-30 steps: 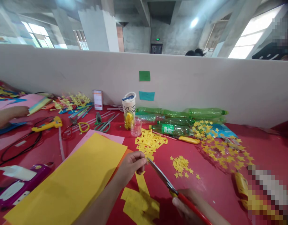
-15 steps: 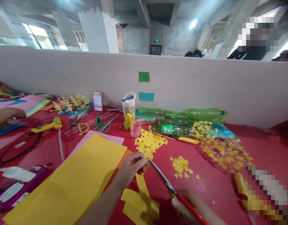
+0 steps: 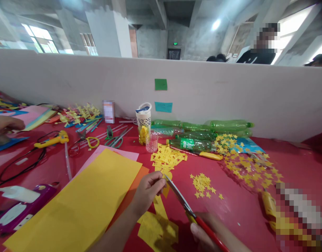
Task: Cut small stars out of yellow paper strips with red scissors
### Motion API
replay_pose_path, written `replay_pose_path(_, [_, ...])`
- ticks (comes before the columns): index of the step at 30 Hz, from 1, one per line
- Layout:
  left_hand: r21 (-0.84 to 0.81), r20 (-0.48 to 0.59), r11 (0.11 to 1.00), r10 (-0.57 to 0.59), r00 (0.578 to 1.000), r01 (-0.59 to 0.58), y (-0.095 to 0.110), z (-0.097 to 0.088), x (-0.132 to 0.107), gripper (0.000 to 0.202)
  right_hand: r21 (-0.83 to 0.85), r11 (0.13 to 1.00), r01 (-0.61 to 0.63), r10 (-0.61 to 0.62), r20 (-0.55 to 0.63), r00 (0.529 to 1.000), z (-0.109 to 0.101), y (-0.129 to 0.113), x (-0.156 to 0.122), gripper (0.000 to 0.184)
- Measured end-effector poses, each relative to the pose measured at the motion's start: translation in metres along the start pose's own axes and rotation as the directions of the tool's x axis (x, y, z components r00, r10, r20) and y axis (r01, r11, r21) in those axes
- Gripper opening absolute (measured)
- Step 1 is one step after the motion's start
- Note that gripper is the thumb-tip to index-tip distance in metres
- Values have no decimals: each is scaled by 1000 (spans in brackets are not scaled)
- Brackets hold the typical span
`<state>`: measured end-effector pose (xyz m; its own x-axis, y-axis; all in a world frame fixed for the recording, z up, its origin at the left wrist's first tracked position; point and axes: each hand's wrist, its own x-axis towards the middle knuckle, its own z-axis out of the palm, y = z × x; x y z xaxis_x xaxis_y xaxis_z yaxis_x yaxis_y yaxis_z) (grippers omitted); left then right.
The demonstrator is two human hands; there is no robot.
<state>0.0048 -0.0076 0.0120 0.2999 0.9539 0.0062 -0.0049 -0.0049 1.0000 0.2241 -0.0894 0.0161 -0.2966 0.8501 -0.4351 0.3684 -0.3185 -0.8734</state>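
My left hand (image 3: 147, 192) pinches a small piece of yellow paper, largely hidden by the fingertips. In my right hand (image 3: 205, 231) is a pair of scissors (image 3: 180, 196) with red handles, its blade tips right at the left fingertips. Just beyond lies a heap of yellow paper scraps (image 3: 167, 157) with star shapes cut out. A small pile of yellow paper stars (image 3: 201, 183) sits to the right. Under my wrists are larger yellow paper pieces (image 3: 150, 231). A big yellow sheet (image 3: 79, 199) lies left of my forearm, over orange and pink sheets.
Green plastic bottles (image 3: 194, 144) lie along the white partition (image 3: 216, 91), near a paper cup (image 3: 144, 119). A star-covered clear sheet (image 3: 251, 168) is at right. On the left are a yellow glue gun (image 3: 54, 139), a purple power strip (image 3: 32, 206) and another person's hand (image 3: 8, 126).
My left fingers and the scissors have shifted only slightly, still tip to fingertip. The person behind the partition has moved left.
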Motion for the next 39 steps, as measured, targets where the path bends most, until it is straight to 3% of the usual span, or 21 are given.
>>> replay_pose_path(7, [-79, 26, 995, -58, 998, 60, -5, -7, 2, 25, -61, 989, 136, -127, 135, 983, 0, -5, 16, 61])
replay_pose_path(14, [-274, 73, 945, -164, 984, 177, -9, -10, 4, 24, -75, 982, 176, -164, 146, 976, 0, 0, 19, 62])
replay_pose_path(18, [-275, 91, 937, -198, 976, 216, -6, -11, 4, 24, -100, 977, 187, -172, 141, 975, 0, 4, 21, 62])
replay_pose_path(33, [-225, 63, 954, -186, 980, 196, -8, -12, 5, 22, -83, 987, 136, -124, 138, 983, -1, -1, 18, 61])
replay_pose_path(39, [-87, 33, 994, -70, 997, 72, -4, -6, 4, 25, -1, 999, 50, -50, 69, 996, 3, 5, 12, 59])
